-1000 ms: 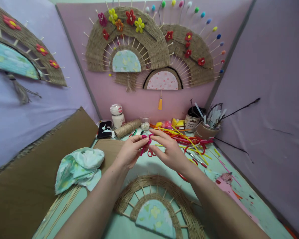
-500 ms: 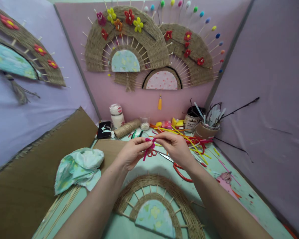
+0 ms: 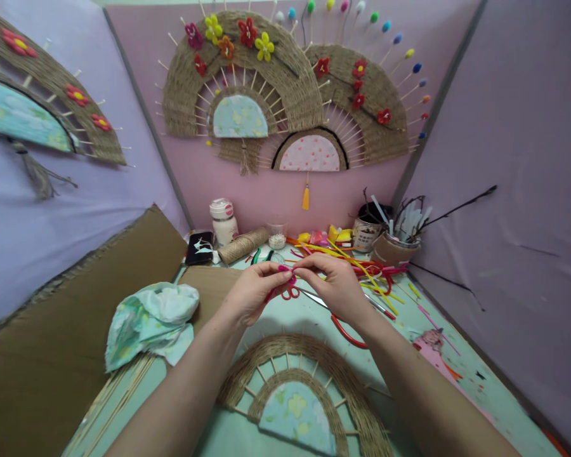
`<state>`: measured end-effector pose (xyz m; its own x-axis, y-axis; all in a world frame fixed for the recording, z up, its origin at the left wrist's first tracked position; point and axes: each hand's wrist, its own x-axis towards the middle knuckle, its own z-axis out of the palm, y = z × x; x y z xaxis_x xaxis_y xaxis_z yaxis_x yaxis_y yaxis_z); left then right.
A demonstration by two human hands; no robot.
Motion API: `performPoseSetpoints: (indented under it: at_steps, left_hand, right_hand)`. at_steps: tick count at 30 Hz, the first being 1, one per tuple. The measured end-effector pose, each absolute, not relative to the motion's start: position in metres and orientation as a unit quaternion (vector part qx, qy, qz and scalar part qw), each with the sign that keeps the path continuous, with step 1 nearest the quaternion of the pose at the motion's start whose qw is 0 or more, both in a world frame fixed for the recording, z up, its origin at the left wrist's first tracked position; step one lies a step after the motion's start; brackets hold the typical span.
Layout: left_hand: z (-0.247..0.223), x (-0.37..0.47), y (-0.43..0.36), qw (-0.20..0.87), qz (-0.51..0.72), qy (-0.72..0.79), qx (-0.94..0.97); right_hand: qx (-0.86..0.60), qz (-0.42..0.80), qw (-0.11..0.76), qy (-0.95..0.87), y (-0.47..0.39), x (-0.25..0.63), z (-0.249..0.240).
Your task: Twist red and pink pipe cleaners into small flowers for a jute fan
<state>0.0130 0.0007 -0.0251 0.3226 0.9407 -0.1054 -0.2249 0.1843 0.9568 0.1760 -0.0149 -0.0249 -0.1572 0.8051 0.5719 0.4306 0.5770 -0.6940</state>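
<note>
Between my two hands is a small magenta fuzzy stem piece [image 3: 284, 269], bent and partly covered by fingers. My left hand [image 3: 259, 289] pinches it from the left. From the right, my right hand [image 3: 330, 282] closes thumb and forefinger on its other side, fingertips nearly touching those of the left. Red-handled scissors [image 3: 347, 333] lie on the table, partly under my right hand. Below my wrists lies a woven twine fan [image 3: 304, 348] with a blue-green floral half-circle centre [image 3: 295, 412].
Crumpled floral cloth [image 3: 150, 324] and cardboard [image 3: 76, 330] are at left. Behind my hands are a twine roll [image 3: 243, 245], a white bottle [image 3: 224, 222] and coloured stems [image 3: 375, 279]. A jar with twigs [image 3: 394, 247] stands at back right. Woven fans [image 3: 185, 95] hang on the wall.
The magenta piece has turned, and its hanging end no longer shows below my left fingers. My right fingertips have moved slightly left and down, nearer to my left ones.
</note>
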Motion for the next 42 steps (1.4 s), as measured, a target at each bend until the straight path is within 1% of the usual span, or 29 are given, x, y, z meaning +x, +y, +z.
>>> performPoseSetpoints:
  at_steps: [4, 9, 13, 17, 21, 24, 28, 34, 36, 39, 41, 42]
  left_hand:
    - [-0.022, 0.016, -0.003, 0.638, 0.437, 0.397, 0.494]
    - [-0.017, 0.020, -0.008, 0.539, 0.446, 0.477, 0.533]
    - [-0.018, 0.022, -0.008, 0.481, 0.446, 0.493, 0.571]
    - [-0.018, 0.021, -0.008, 0.447, 0.428, 0.496, 0.609]
    - [-0.022, 0.020, -0.005, 0.420, 0.409, 0.478, 0.654]
    - [-0.030, 0.018, -0.001, 0.346, 0.416, 0.461, 0.703]
    - [-0.035, 0.017, 0.001, 0.228, 0.407, 0.442, 0.766]
    - [-0.039, 0.021, -0.006, 0.071, 0.342, 0.419, 0.838]
    - [-0.042, 0.022, -0.008, 0.032, 0.330, 0.413, 0.848]
    - [-0.047, 0.023, -0.009, 0.014, 0.345, 0.393, 0.852]
    - [-0.047, 0.024, -0.008, 0.043, 0.370, 0.387, 0.843]
    - [-0.046, 0.024, -0.007, 0.075, 0.387, 0.390, 0.832]
  right_hand:
    - [-0.442, 0.182, 0.467, -0.744, -0.014, 0.176, -0.025]
    - [-0.464, 0.155, 0.426, -0.761, -0.013, 0.176, -0.028]
    - [-0.485, 0.169, 0.401, -0.759, -0.012, 0.176, -0.028]
    - [-0.493, 0.183, 0.374, -0.764, -0.012, 0.177, -0.027]
    - [-0.488, 0.176, 0.372, -0.770, -0.011, 0.177, -0.028]
    - [-0.499, 0.191, 0.379, -0.756, -0.011, 0.175, -0.030]
    - [-0.525, 0.265, 0.388, -0.709, -0.009, 0.174, -0.033]
    - [-0.542, 0.352, 0.401, -0.649, -0.003, 0.175, -0.039]
    - [-0.536, 0.407, 0.409, -0.616, -0.002, 0.175, -0.040]
    - [-0.485, 0.561, 0.414, -0.528, -0.001, 0.175, -0.041]
    - [-0.438, 0.644, 0.405, -0.479, 0.000, 0.175, -0.041]
    - [-0.423, 0.663, 0.402, -0.469, 0.000, 0.176, -0.041]
